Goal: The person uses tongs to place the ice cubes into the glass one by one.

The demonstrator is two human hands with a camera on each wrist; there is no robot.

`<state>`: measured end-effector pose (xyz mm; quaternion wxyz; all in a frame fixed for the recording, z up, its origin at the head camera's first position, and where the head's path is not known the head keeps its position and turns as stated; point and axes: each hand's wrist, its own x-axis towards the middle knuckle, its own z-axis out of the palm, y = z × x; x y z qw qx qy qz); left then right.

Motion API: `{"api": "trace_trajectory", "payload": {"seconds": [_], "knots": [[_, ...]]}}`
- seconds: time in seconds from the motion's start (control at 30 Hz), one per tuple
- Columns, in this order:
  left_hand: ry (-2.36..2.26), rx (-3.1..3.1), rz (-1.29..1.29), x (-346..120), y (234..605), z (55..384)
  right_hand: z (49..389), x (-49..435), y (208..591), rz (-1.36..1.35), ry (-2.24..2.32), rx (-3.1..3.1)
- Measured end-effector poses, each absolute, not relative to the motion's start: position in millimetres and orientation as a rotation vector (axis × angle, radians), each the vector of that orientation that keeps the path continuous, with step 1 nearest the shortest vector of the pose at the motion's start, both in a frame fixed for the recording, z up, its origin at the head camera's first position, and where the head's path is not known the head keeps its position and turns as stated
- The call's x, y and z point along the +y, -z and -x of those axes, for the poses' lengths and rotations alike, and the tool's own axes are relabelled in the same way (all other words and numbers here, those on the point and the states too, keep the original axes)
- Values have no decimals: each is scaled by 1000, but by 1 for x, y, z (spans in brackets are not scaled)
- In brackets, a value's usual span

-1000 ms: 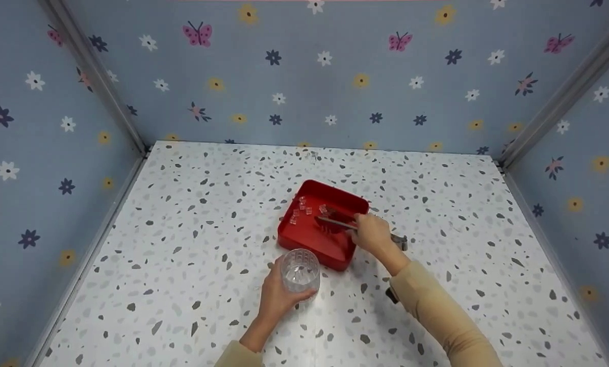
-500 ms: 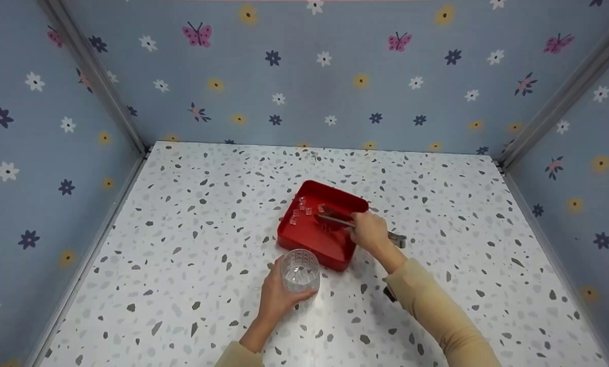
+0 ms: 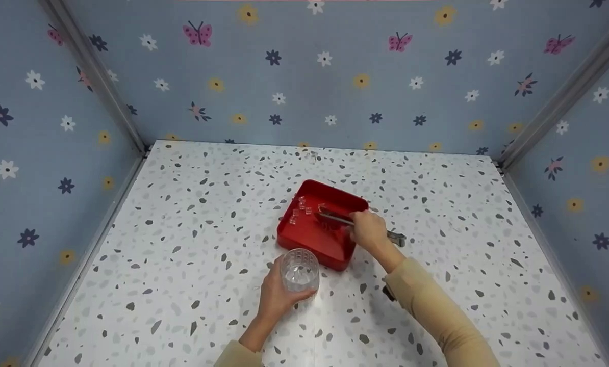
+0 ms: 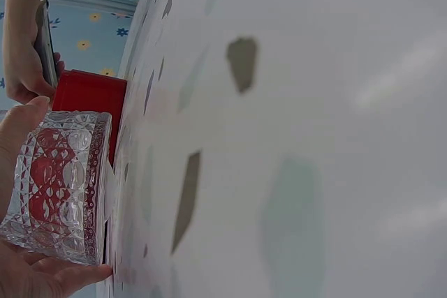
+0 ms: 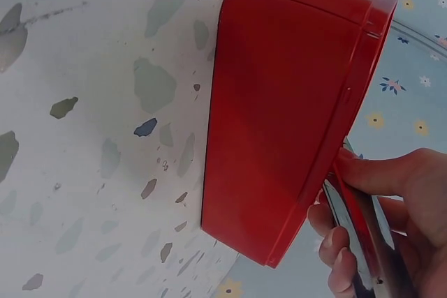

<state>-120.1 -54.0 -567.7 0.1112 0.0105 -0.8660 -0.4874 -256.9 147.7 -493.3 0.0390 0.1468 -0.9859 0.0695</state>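
Note:
In the head view a clear cut-glass tumbler (image 3: 300,270) stands on the table, and my left hand (image 3: 278,291) grips it around the side. My right hand (image 3: 370,230) holds metal tongs (image 3: 397,238) around their arms. The tongs' tips reach down into a shallow red tray (image 3: 304,245), beside a small clear cube at its middle; whether they pinch it I cannot tell. Several more clear cubes (image 3: 295,213) lie along the tray's left side. From the right wrist view, thumb and fingers wrap the tongs (image 5: 363,242) over the tray's rim; the tips are hidden there.
The white speckled tabletop (image 3: 207,214) extends on all sides of the tray. Blue patterned walls (image 3: 325,66) enclose its back and both sides. A small dark object (image 3: 388,293) shows at the right sleeve's edge.
My right hand and the tongs have shifted slightly left, and the tongs' arms look closer together near the cube. My left hand and the tumbler have stayed in place.

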Motion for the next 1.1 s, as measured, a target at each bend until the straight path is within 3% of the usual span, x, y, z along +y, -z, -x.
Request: {"api": "trace_trajectory", "payload": {"seconds": [1.1], "knots": [[1446,-2517,-6,-55,568,121,253,150,495,-521,-215,-2958]]}}
